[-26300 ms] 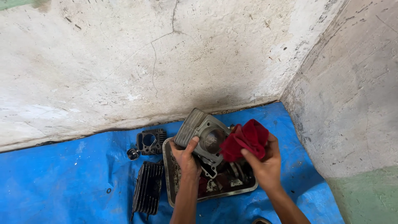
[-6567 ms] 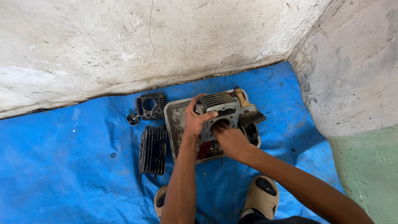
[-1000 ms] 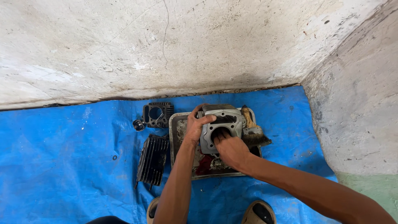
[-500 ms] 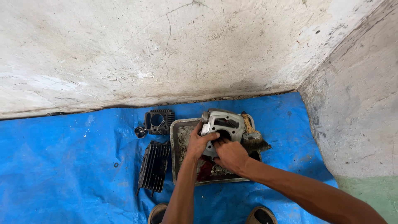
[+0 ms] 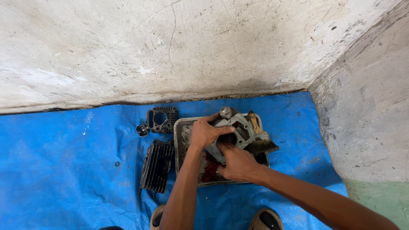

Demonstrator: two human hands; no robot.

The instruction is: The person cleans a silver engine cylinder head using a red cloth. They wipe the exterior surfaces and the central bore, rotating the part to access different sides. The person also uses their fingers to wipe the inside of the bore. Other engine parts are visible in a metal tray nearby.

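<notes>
A grey metal engine part [image 5: 240,127] is held tilted over a shallow metal tray [image 5: 182,132] on the blue tarp. My left hand [image 5: 204,133] grips its left side from above. My right hand [image 5: 237,162] holds it from below, fingers reaching into its round opening. A red cloth [image 5: 209,170] lies in the tray under my hands. A worn brush [image 5: 260,138] rests at the tray's right side, behind the part.
A black finned cylinder [image 5: 156,166] lies left of the tray. A dark square engine part [image 5: 162,120] and a small round piece [image 5: 142,130] sit near the wall. Concrete walls close the back and right. My sandalled feet [image 5: 266,219] are at the bottom edge.
The engine part has turned and tilted in my hands. My right hand has slid lower, under the part, with its fingers in the opening.
</notes>
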